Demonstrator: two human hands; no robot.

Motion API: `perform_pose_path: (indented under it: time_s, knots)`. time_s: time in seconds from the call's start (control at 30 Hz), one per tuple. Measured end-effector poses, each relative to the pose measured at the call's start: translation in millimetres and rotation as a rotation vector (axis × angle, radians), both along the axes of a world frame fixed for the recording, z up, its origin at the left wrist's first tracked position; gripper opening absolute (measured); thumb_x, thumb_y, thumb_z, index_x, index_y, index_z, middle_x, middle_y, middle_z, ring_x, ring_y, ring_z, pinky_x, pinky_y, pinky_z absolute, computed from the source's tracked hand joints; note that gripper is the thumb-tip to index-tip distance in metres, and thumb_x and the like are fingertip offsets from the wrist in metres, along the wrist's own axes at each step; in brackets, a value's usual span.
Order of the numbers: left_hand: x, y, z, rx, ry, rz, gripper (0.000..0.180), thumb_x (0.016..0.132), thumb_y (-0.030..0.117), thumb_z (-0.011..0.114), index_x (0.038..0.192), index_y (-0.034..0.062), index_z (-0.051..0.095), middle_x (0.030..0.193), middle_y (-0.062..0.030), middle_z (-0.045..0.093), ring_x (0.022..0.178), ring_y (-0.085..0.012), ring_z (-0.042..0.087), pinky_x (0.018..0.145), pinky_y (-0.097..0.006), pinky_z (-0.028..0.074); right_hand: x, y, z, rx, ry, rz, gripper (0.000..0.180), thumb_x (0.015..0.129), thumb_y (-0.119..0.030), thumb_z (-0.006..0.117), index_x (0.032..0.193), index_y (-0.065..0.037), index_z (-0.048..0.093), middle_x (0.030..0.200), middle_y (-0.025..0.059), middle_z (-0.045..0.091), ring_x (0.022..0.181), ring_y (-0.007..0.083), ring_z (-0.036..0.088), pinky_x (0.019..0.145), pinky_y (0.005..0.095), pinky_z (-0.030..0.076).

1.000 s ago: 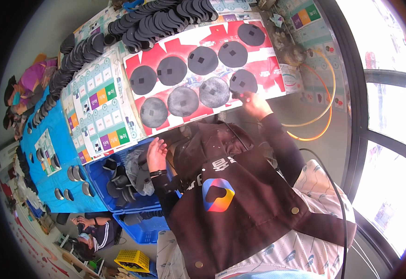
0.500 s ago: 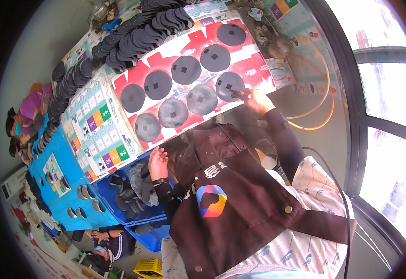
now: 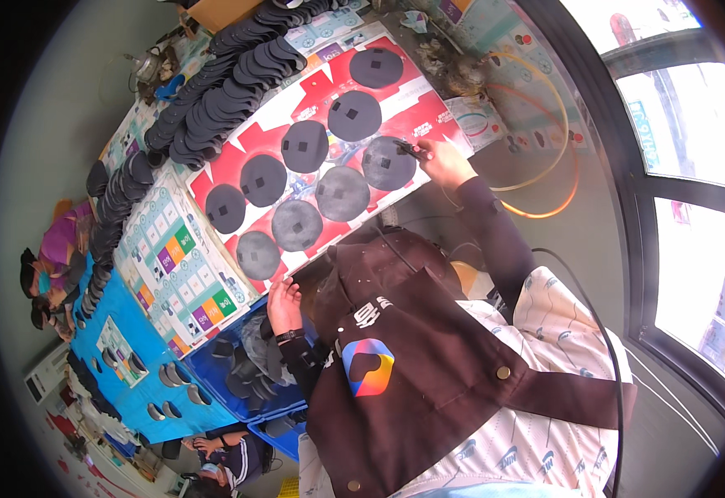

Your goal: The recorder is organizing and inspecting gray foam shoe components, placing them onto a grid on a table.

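My right hand grips a small dark, thin tool, whose kind I cannot make out. Its tip lies over the right edge of a round dark grey disc with small black squares on it. Similar discs lie in two rows on a red and white printed board. Those in the near row, such as this disc, look paler and dusted. My left hand is empty, its fingers loosely bent and apart, by the board's near edge below the leftmost near disc.
Long overlapping rows of dark curved pieces lie behind the board. A blue bin with dark pieces and clear plastic sits at lower left. Yellow and orange hoses loop at the right beside a window. Other people sit around the blue-covered table.
The view has shifted, moving the board lower and leftward in it. My right hand's tool has gone from the disc's lower right to its upper right edge. My left hand stays near the board's edge.
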State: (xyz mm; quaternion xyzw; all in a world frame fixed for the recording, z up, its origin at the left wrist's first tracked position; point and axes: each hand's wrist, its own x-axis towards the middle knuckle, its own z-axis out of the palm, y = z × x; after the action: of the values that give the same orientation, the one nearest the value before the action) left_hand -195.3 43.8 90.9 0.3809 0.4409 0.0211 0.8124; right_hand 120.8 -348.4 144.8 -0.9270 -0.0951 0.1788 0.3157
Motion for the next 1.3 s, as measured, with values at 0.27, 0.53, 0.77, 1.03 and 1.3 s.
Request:
perform_pose_path:
  time_s: [0.27, 0.53, 0.77, 1.03, 1.3]
  knots:
    - [16, -8, 1, -0.008, 0.009, -0.034, 0.030, 0.101, 0.018, 0.056, 0.127, 0.0055, 0.060, 0.110, -0.0085, 0.067, 0.094, -0.0182, 0.064, 0.079, -0.031, 0.051, -10, -10, -12, 0.054, 0.028, 0.026, 0.028, 0.094, -0.021, 0.049, 0.106, -0.002, 0.066, 0.090, 0.0278, 0.065, 0.091, 0.0478, 0.062, 0.079, 0.0504, 0.048]
    - [14, -4, 3, -0.009, -0.011, -0.027, 0.027, 0.099, 0.016, 0.058, 0.124, 0.0055, 0.059, 0.109, -0.0082, 0.067, 0.093, -0.0187, 0.063, 0.079, -0.031, 0.050, -27, -34, 11, -0.114, 0.054, -0.008, 0.029, 0.091, -0.016, 0.048, 0.106, -0.004, 0.070, 0.096, 0.0257, 0.069, 0.097, 0.0437, 0.065, 0.085, 0.0513, 0.051]
    - [15, -10, -3, -0.033, 0.001, -0.044, 0.022, 0.099, 0.020, 0.060, 0.118, 0.0109, 0.057, 0.109, -0.0072, 0.067, 0.095, -0.0196, 0.064, 0.078, -0.033, 0.050, -32, -26, -13, 0.142, 0.192, -0.167, 0.026, 0.092, -0.021, 0.053, 0.102, -0.003, 0.069, 0.091, 0.0261, 0.068, 0.090, 0.0434, 0.067, 0.080, 0.0472, 0.051]
    - [4, -11, -4, -0.014, 0.008, -0.040, 0.029, 0.099, 0.021, 0.060, 0.125, 0.0086, 0.058, 0.111, -0.0069, 0.066, 0.096, -0.0185, 0.064, 0.079, -0.032, 0.050, -37, -22, -5, -0.093, 0.232, -0.059, 0.032, 0.090, -0.019, 0.053, 0.111, -0.002, 0.070, 0.097, 0.0260, 0.070, 0.095, 0.0434, 0.066, 0.085, 0.0455, 0.052]
    - [-2, -18, -5, -0.009, 0.014, -0.037, 0.032, 0.100, 0.021, 0.057, 0.129, 0.0066, 0.058, 0.113, -0.0063, 0.066, 0.096, -0.0179, 0.063, 0.081, -0.032, 0.050, -34, -23, -8, -0.103, 0.236, 0.087, 0.031, 0.087, -0.019, 0.050, 0.105, -0.002, 0.070, 0.095, 0.0288, 0.068, 0.097, 0.0441, 0.066, 0.087, 0.0508, 0.050]
